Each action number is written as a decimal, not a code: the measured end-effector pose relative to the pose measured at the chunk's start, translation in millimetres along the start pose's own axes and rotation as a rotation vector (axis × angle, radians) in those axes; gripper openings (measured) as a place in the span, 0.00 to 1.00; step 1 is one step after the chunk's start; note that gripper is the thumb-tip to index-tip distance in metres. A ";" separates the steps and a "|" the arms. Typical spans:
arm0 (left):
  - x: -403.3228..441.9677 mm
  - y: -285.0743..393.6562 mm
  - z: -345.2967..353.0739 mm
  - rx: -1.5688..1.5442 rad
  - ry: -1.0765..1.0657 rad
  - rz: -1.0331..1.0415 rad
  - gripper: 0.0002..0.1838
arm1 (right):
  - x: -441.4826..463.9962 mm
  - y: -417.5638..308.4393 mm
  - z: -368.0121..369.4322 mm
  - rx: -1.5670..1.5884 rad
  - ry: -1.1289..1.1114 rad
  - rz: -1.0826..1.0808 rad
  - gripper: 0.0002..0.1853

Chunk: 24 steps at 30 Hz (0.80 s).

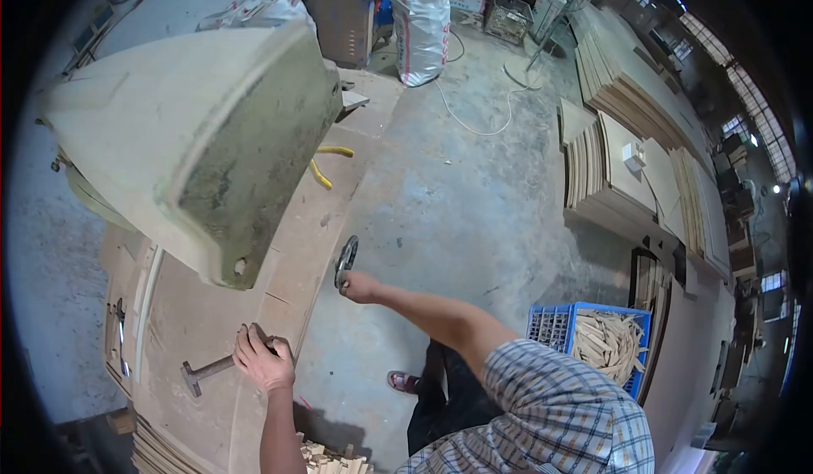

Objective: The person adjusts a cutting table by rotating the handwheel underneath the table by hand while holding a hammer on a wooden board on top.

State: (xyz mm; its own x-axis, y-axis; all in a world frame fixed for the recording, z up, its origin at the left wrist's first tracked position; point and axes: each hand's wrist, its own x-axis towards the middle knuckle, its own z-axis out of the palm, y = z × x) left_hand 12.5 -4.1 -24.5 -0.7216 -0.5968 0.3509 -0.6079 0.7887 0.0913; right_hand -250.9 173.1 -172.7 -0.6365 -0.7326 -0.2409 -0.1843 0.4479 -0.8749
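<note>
My left hand (264,360) is at the near part of the brown worktable (190,317), its fingers over the handle of a hammer (207,371). The hammer's head points left and rests by the table surface; the dark end of its handle shows beside my thumb. My right hand (362,287) is closed at the rim of a black handwheel (347,255) beside the table's right edge. A large off-white machine housing (203,110) with a worn greenish face overhangs the table beyond both hands.
Two yellow hose pieces (321,174) show near the housing. A blue crate (542,326) of wood offcuts stands right, with stacked boards (605,157) beyond. A white sack (423,34) and a cable (474,129) are on the far floor. Wood pieces (334,460) lie below.
</note>
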 end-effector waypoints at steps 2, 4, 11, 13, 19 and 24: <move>1.2 -1.1 0.8 -0.014 0.015 -0.007 0.32 | 20.3 -18.3 -26.9 0.380 -0.051 0.321 0.18; -2.0 -0.2 2.0 -0.020 0.010 -0.020 0.32 | 41.2 -26.3 -47.4 0.594 -0.034 0.408 0.11; 11.5 1.4 2.1 -0.012 -0.024 -0.021 0.33 | 22.0 -14.7 42.9 0.250 0.463 0.224 0.17; -8.3 2.0 0.6 -0.007 -0.036 -0.015 0.33 | -14.8 11.9 63.8 -0.259 0.522 0.046 0.18; 0.8 -2.3 1.2 -0.022 0.004 -0.003 0.32 | 5.0 -55.8 -36.7 0.366 0.025 0.344 0.07; 5.0 2.7 -4.7 -0.029 -0.041 -0.045 0.33 | 67.0 -18.6 -23.5 0.968 0.276 0.601 0.20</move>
State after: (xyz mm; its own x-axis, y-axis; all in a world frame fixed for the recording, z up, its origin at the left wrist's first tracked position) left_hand 8.8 -4.3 -18.0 -0.7068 -0.6371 0.3073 -0.6310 0.7643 0.1332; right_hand -307.8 127.7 -162.6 -0.5901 -0.3471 -0.7289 0.7724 0.0200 -0.6348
